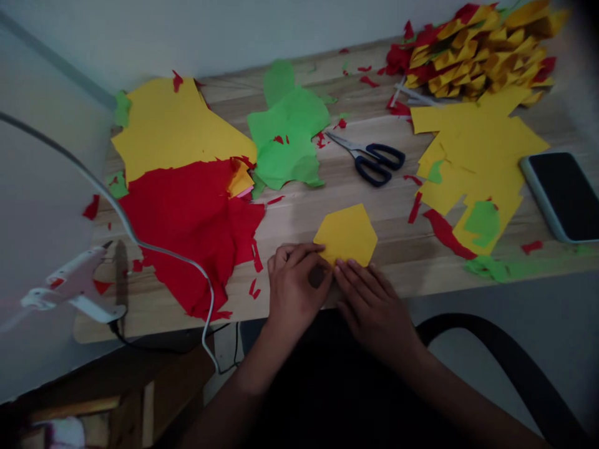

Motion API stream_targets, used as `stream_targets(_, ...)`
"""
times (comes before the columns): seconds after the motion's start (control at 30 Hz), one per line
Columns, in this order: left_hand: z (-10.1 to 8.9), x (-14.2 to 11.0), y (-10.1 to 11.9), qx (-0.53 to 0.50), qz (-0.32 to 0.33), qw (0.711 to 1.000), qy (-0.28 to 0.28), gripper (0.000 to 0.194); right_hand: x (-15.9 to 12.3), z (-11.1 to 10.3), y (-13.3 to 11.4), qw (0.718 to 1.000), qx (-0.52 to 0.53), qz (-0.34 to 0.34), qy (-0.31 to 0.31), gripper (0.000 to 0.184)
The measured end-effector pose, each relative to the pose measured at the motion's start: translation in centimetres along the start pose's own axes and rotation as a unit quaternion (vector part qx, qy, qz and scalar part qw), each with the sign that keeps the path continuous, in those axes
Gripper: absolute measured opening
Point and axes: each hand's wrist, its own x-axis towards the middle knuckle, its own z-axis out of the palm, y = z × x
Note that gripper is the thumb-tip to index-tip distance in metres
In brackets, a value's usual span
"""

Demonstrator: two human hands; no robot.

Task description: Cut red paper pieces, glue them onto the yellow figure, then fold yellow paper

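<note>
A yellow piece of paper (349,234) with several straight edges lies near the table's front edge, between and just beyond my hands. My left hand (297,284) is closed, its curled fingers and thumb gripping the paper's lower left edge. Stretched out flat, the fingers of my right hand (374,305) rest on the paper's near edge. Part of that edge is hidden under my fingertips. Dark-handled scissors (374,163) lie partly open beyond the paper, touched by neither hand.
Left are a yellow sheet (173,128), red paper (187,218) and a glue gun (79,284) with a cord. Green paper (290,137) lies at centre back. Right are cut yellow sheets (477,149), a phone (564,196) and a heap of folded paper pieces (477,56). Red scraps are scattered about.
</note>
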Motion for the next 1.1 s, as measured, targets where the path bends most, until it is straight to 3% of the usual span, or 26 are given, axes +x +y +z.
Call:
stream_targets(0.13, 0.1, -0.1, -0.2, -0.003, 0.004, 1.0, 0.001, 0.015, -1.8, -0.6, 1.8, 0.999, -0.04, 0.028, -0.004, 0.049)
stream_targets(0.3, -0.1, -0.3, -0.7, -0.001, 0.046, 0.999, -0.011, 0.005, -1.4, -1.4, 2.4, 0.997, -0.037, 0.038, 0.065, 0.035)
stream_targets(0.4, -0.6, -0.1, -1.0, 0.01, 0.081, 0.996, -0.042, 0.009, -0.5, -1.4, 2.3, 0.997, -0.023, 0.015, 0.075, 0.025)
stream_targets(0.53, -1.7, 0.0, -1.5, 0.025, 0.132, 0.986, -0.102, 0.013, 0.3, -1.1, 3.0, 0.998, 0.021, -0.053, 0.029, 0.034)
stream_targets(0.6, -2.2, -0.3, -1.7, 0.026, 0.149, 0.979, -0.138, 0.023, 0.0, -1.0, 3.3, 0.996, 0.032, -0.085, 0.01, 0.039)
stream_targets(0.73, -2.8, -1.3, -2.2, 0.025, 0.187, 0.964, -0.187, 0.047, -1.3, -1.1, 3.4, 0.992, 0.054, -0.113, 0.008, 0.028)
stream_targets(0.87, -2.4, -0.5, -2.3, -0.078, 0.202, 0.958, -0.19, 0.023, -0.6, -2.0, 3.0, 0.981, 0.167, -0.071, 0.072, 0.015)
stream_targets(0.93, -1.9, 0.6, -1.8, -0.188, 0.167, 0.955, -0.155, 0.009, 1.0, -2.8, 2.7, 0.969, 0.208, 0.008, 0.131, 0.01)
stream_targets(1.0, -1.4, 2.0, -1.0, -0.313, 0.059, 0.945, -0.073, 0.011, 2.9, -3.6, 2.2, 0.951, 0.227, 0.074, 0.197, 0.008)
stream_targets(1.1, -1.1, 3.8, 0.4, -0.432, -0.083, 0.897, 0.036, 0.019, 5.4, -4.7, 1.3, 0.944, 0.215, 0.079, 0.238, 0.008)
